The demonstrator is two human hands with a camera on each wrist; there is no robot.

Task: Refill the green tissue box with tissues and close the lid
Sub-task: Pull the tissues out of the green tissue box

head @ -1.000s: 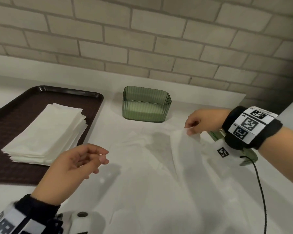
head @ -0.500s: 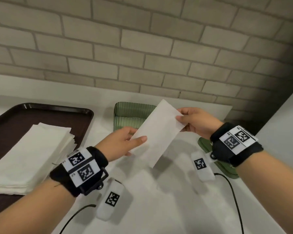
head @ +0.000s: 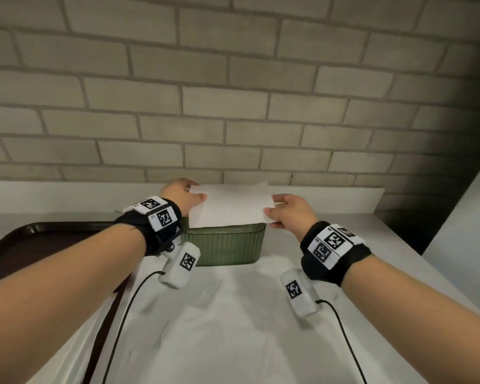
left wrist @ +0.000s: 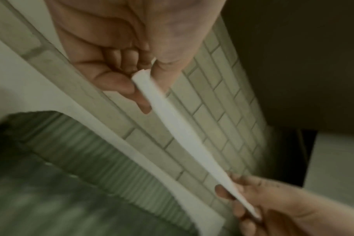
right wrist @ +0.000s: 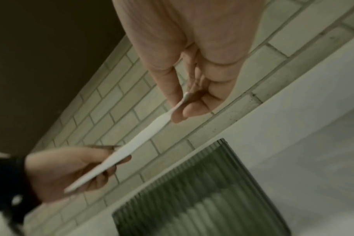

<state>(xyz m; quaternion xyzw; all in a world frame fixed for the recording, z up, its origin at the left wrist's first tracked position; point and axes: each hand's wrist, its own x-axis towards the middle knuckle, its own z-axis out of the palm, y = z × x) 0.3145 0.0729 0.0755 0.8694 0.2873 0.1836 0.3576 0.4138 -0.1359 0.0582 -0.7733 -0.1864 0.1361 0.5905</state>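
Left hand (head: pixel 182 195) pinches left end of folded white tissue (head: pixel 230 205), thumb on top, fingers beneath. Right hand (head: pixel 287 213) pinches opposite end same way. Tissue stretched flat between hands, held in air. Directly below hands: green tissue box (head: pixel 225 248), ribbed walls, top open, standing on white counter (head: pixel 233 328). Left of left forearm: dark tray (head: pixel 17 242). Beyond hands: brick wall (head: pixel 233 106).

Wall: you face pale brick wall (head: pixel 233 106), with a dark corner at your right.
Bench: white bench (head: pixel 233 328) runs up to it.
Tray: dark brown tray (head: pixel 39 231) lies at your left, on the bench.
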